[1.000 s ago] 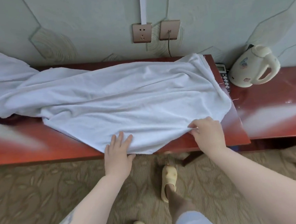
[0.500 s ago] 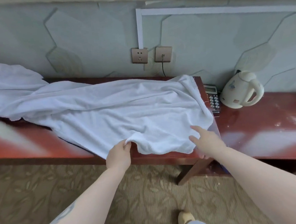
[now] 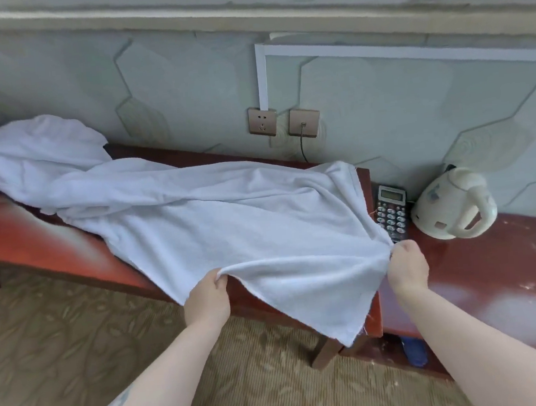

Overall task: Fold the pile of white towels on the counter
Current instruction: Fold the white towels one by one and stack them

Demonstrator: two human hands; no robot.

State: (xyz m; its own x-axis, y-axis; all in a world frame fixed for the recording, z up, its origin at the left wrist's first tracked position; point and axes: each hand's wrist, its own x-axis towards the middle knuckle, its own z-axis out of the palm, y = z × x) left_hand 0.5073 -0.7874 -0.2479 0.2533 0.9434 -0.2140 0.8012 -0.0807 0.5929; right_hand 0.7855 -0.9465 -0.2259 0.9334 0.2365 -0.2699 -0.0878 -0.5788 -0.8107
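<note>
A large white towel (image 3: 228, 217) lies spread along the red-brown counter (image 3: 25, 235), its far left end bunched against the wall. My left hand (image 3: 208, 296) grips the towel's near edge at the counter's front. My right hand (image 3: 407, 266) pinches the towel's right edge beside the phone. Between my hands the cloth is lifted and stretched, and one corner hangs down over the counter's front edge.
A black desk phone (image 3: 391, 212) and a cream electric kettle (image 3: 452, 206) stand to the right of the towel. Two wall sockets (image 3: 284, 121) with a cable sit on the wall behind. A lower red-brown surface (image 3: 499, 277) extends right. Patterned carpet (image 3: 59, 340) lies below.
Both hands have gone from resting on the towel to gripping its edges and lifting it taut. My right hand has moved right, towards the phone. The view has tilted upwards.
</note>
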